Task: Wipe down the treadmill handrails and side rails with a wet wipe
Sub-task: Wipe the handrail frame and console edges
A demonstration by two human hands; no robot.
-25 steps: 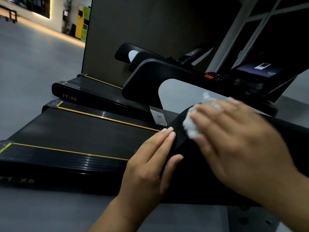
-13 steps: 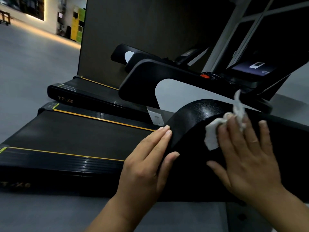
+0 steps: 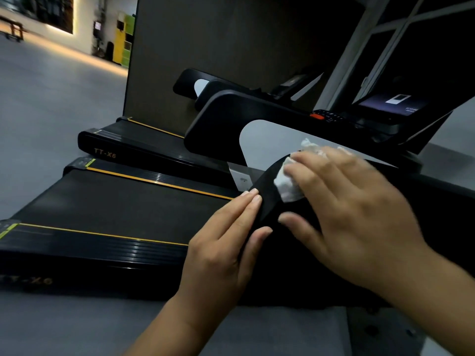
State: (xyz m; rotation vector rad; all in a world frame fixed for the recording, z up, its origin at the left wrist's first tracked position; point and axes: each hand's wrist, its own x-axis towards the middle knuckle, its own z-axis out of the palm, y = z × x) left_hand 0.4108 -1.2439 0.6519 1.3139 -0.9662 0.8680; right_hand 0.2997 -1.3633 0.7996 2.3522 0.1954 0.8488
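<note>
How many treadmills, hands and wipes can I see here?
Treadmills: 2, the near treadmill and the far treadmill.
Wet wipes: 1, the wet wipe.
Hands: 2, the left hand gripping the handrail, the right hand pressing the wet wipe onto it.
Total: 5.

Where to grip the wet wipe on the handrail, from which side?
Best grip: the bunched part of the wet wipe showing left of the right hand, approached from the left. The rest lies pressed under that hand against the curved handrail.
</note>
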